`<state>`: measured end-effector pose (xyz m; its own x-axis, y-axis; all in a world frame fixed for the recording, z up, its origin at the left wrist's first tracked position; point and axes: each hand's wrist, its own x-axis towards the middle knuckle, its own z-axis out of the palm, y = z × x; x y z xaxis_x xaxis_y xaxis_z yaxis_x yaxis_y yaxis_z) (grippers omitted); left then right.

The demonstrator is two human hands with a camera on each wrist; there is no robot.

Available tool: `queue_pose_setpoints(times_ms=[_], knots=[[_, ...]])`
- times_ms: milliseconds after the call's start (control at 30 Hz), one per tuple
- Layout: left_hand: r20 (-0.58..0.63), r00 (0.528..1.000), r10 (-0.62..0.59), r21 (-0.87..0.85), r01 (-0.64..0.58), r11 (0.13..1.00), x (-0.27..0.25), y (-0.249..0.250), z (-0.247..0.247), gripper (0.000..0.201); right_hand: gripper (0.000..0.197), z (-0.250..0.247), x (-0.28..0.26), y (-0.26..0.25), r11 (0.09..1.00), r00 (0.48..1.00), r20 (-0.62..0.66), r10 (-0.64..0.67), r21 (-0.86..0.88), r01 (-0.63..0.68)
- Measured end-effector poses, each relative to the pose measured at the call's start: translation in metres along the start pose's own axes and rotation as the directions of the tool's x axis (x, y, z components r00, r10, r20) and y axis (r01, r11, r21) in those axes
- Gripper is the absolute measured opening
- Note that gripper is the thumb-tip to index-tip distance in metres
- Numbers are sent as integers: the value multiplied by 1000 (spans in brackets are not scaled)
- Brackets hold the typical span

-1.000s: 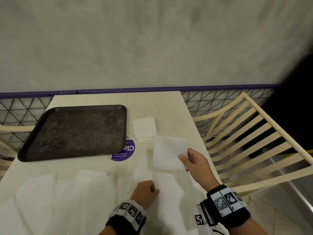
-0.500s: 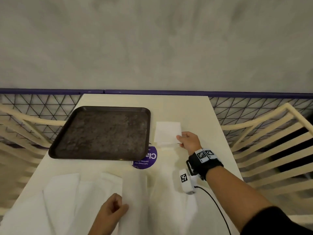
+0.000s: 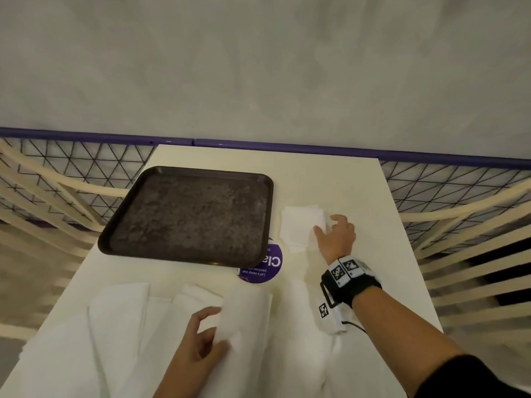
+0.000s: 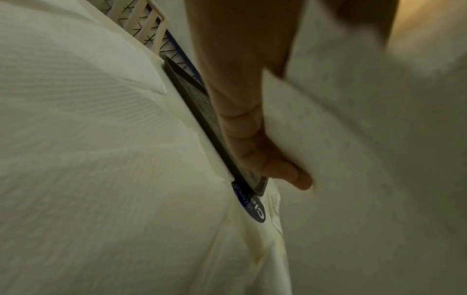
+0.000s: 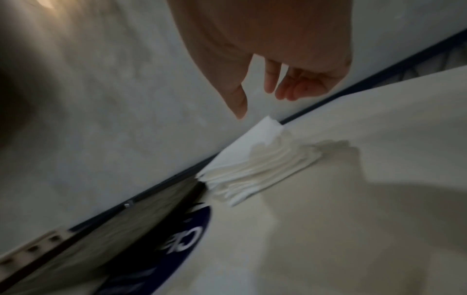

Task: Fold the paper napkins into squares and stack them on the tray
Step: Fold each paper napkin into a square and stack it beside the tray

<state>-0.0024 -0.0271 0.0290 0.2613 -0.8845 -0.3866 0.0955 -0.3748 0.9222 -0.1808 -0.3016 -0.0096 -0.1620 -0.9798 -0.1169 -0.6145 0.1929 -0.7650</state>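
In the head view the tray (image 3: 186, 214) sits left of centre on the cream bench (image 3: 330, 179), its dark bed bare. Just right of it lies a small stack (image 3: 301, 228) of folded napkins — on the bench, not on the tray. The right hand (image 3: 336, 237) is at the stack's right edge with its fingers relaxed and spread; the right wrist view shows the thumb and fingertips (image 5: 285, 87) hanging just above the top napkin, holding nothing.

Along the bottom of the frame, unfolded napkins (image 3: 120, 326) overlap across the bench. The left hand (image 3: 201, 337) at lower centre pinches the edge of one napkin (image 3: 244, 314), thumb on one side and fingers on the other (the left wrist view is blurred, but the paper lies clearly against the curled fingers (image 4: 255, 151)).

A purple sticker (image 3: 264, 267) shows at the tray's lower right corner, partly under it. Cream chairs (image 3: 474, 214) stand at both sides of the frame.
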Motion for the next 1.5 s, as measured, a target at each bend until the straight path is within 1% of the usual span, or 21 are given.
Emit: queue_pose_setpoints(times_ms=[67,100,133,167,200,233,267,300,333,367,400,467,533,667,833,1000,1067,1200,1300,1433,1500], knots=[[12,998,55,27,-56,998,-2,11,3,54,42,-5,-28,-4,997,998,19,-61,40,60],[8,997,80,34,-80,996,-3,16,4,53,39,-9,-45,-6,996,995,75,-60,71,55],[5,995,96,39,-96,995,-3,21,4,52,37,-12,-61,-8,996,985,168,-39,91,24],[5,995,103,40,-103,994,-4,27,5,51,40,-15,-78,-8,995,956,294,2,96,-31],[8,994,105,34,-105,994,-6,32,5,51,47,-19,-94,-9,990,894,443,62,89,-113],[10,994,105,24,-105,994,-8,37,5,50,58,-26,-110,-12,977,793,597,122,69,-203],[11,994,107,13,-107,994,-10,42,6,48,68,-32,-123,-13,958,664,733,148,60,-280],[7,994,112,3,-112,994,-12,45,6,47,73,-39,-134,-14,938,537,835,121,82,-338],[2,993,120,-6,-120,993,-13,48,7,46,75,-44,-143,-14,917,438,898,50,132,-375],[-3,992,128,-10,-128,992,-15,50,7,45,74,-48,-151,-13,899,384,923,-36,197,-390],[-7,991,130,-13,-130,991,-17,52,9,43,70,-52,-157,-14,885,379,918,-115,268,-382],[-16,990,139,-19,-139,990,-20,54,11,42,56,-62,-168,-19,870,437,875,-209,371,-326],[-24,988,152,-24,-152,988,-22,54,13,42,42,-72,-177,-26,861,489,832,-263,431,-270],[-25,984,178,-41,-179,983,-25,55,17,36,22,-85,-186,-26,875,559,759,-335,470,-114],[63,984,165,-35,-163,986,-31,61,27,22,22,-95,-196,-23,871,651,667,-363,492,-18],[8,986,167,-124,-165,979,-29,63,34,30,20,-101,-196,-18,830,765,549,-337,557,-35],[35,988,148,-155,-141,978,-28,65,35,29,21,-104,-196,-16,810,771,545,-330,583,-66],[186,974,128,-47,-121,992,-31,70,39,23,22,-106,-197,-14,781,749,562,-351,617,-97],[192,965,177,-76,-165,983,-33,73,39,21,22,-109,-197,-13,744,722,570,-391,657,-116],[202,946,252,-73,-242,968,-33,72,36,14,19,-114,-195,-12,739,726,547,-417,669,-80],[228,933,279,-45,-276,960,-33,71,32,10,30,-117,-196,-12,747,727,532,-434,664,-41]])
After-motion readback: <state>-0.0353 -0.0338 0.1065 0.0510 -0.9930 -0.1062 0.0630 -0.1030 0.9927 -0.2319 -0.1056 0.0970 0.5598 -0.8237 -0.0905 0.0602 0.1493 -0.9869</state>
